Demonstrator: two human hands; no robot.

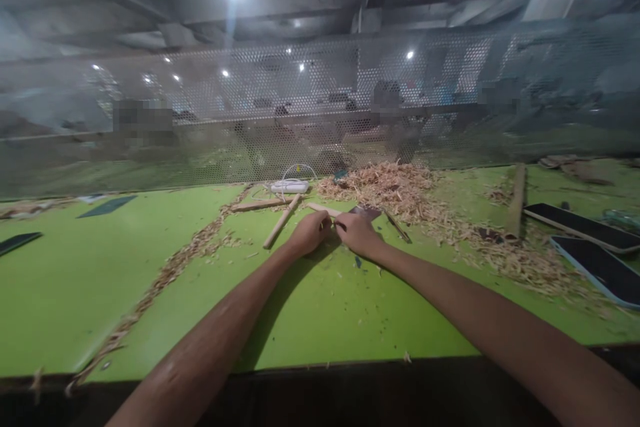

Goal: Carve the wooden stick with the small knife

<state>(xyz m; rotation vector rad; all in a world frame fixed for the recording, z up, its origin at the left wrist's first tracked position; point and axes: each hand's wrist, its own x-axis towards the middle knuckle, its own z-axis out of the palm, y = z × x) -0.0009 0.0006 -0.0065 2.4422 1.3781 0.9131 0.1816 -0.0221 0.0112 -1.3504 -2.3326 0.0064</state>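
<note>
Centre of frame: left hand (311, 232) and right hand (361, 235) curl fingertips close together, pinched contents indiscernible, just beside a slim, pale wooden stick (315, 206), probably light, stiff, best gripped mid-length.

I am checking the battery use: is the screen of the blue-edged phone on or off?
Apparently off: the blue-edged phone shows a dark face with nothing lit.

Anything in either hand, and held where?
It cannot be told: the left hand and right hand nearly meet, fingers curled, but anything pinched there is too small.
</note>
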